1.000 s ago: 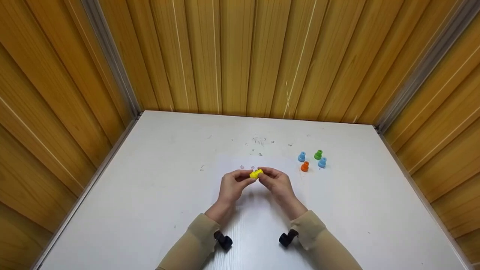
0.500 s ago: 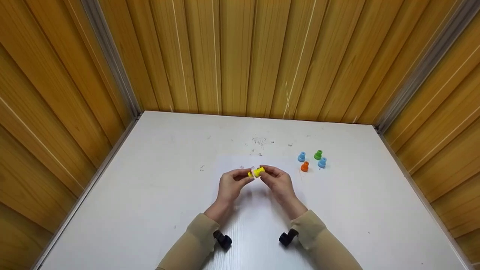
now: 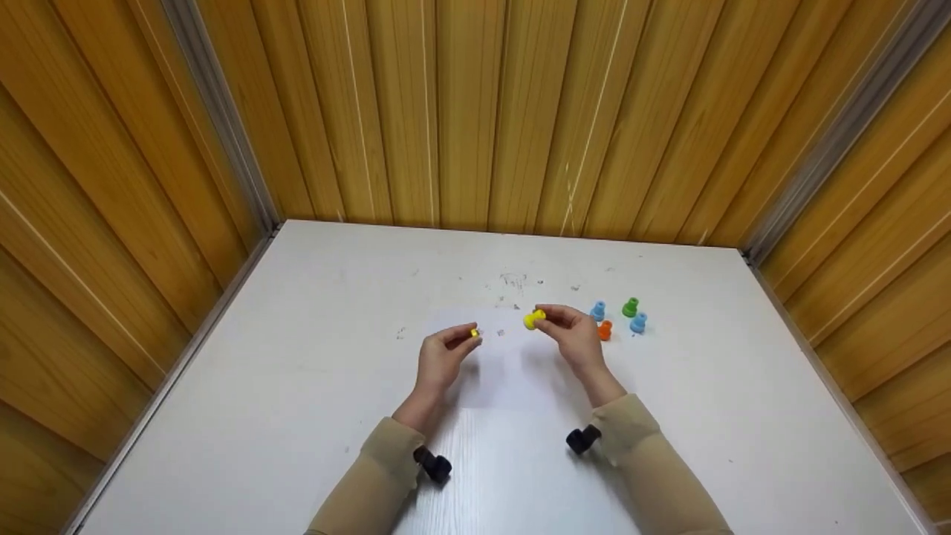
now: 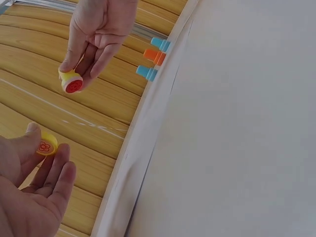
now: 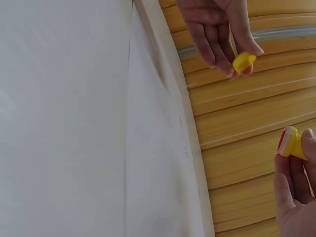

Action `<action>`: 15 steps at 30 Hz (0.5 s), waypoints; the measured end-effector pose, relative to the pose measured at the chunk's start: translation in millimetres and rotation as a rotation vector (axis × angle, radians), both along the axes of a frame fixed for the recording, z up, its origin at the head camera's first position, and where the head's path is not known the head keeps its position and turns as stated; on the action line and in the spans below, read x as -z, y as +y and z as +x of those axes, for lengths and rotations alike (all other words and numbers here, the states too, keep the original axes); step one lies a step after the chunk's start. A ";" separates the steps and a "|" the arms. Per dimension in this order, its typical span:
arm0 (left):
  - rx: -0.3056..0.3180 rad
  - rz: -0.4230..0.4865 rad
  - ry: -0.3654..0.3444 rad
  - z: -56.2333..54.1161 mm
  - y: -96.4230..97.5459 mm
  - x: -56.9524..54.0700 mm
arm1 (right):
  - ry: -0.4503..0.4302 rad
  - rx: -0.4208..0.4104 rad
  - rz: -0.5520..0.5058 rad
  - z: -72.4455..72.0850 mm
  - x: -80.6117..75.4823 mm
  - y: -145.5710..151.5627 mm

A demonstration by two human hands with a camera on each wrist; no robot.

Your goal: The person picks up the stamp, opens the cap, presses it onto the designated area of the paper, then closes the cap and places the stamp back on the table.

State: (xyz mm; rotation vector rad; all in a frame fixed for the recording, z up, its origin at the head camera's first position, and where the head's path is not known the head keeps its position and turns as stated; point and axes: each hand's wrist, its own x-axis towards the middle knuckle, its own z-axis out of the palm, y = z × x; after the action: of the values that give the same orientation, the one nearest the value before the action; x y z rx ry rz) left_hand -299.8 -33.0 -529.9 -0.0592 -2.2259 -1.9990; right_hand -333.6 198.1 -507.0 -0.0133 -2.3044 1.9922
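Note:
My left hand (image 3: 438, 358) pinches a small yellow stamp cap (image 3: 475, 334) between thumb and fingers. A red flower shows on the cap (image 4: 47, 144) in the left wrist view. To the right, my right hand (image 3: 576, 343) holds a yellow toy stamp (image 3: 533, 319) by its handle, above the table. Its red stamping face, ringed in white, is bare in the right wrist view, where the stamp (image 5: 292, 143) points leftward. Cap and stamp are well apart. Below both hands lies a white sheet of paper (image 3: 505, 390), with two small faint marks near its far edge.
Several capless-or-capped-unclear stamps stand right of my right hand: an orange stamp (image 3: 605, 331), a green stamp (image 3: 631, 307) and blue ones, such as the blue stamp (image 3: 639, 322). The white table (image 3: 334, 312) has scattered dark smudges. Wood-panelled walls (image 3: 461, 111) surround it.
The yellow cap has come off the stamp. My left hand has moved left with the cap, and my right hand has moved right and farther forward with the stamp.

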 end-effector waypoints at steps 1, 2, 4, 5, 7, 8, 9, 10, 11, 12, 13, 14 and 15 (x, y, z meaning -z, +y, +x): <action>-0.011 -0.001 -0.001 -0.6 -1.8 0.3 | 0.006 -0.001 0.029 -3.8 -1.6 2.0; -0.022 -0.003 -0.003 -1.2 -3.3 0.7 | 0.007 0.002 0.056 -7.3 -3.3 3.7; -0.040 -0.001 -0.010 -2.2 -5.7 1.1 | -0.002 0.008 0.116 -13.8 -6.3 6.2; -0.047 -0.002 -0.014 -2.5 -6.5 1.1 | -0.012 0.008 0.141 -16.9 -7.7 7.0; -0.054 0.002 -0.027 -3.0 -7.7 1.6 | -0.043 0.009 0.179 -23.0 -9.4 7.4; -0.056 0.003 -0.032 -3.4 -7.9 1.9 | -0.062 0.007 0.196 -25.6 -9.8 7.2; -0.058 0.005 -0.036 -3.6 -8.1 1.9 | -0.077 0.002 0.212 -28.3 -10.1 6.7; -0.059 0.005 -0.040 -3.6 -8.2 1.8 | -0.092 -0.004 0.223 -31.0 -10.0 6.1; -0.061 0.004 -0.044 -4.1 -8.1 2.0 | -0.104 -0.011 0.232 -33.4 -9.6 5.4; -0.062 0.002 -0.046 -4.1 -8.1 2.2 | -0.112 -0.016 0.242 -35.6 -8.8 4.5; -0.065 0.001 -0.047 -4.5 -8.1 2.5 | -0.119 -0.022 0.248 -37.7 -7.9 3.6; -0.067 0.001 -0.048 -4.8 -8.0 2.4 | -0.122 -0.028 0.259 -39.5 -6.6 2.7; -0.069 -0.003 -0.045 -5.0 -8.0 2.7 | -0.123 -0.034 0.269 -41.2 -5.1 1.8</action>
State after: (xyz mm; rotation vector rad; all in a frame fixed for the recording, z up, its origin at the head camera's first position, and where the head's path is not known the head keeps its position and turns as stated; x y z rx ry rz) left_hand -304.9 -41.0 -532.7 0.0619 -2.2260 -1.9801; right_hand -374.8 199.8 -501.9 -0.0797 -2.6482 1.7238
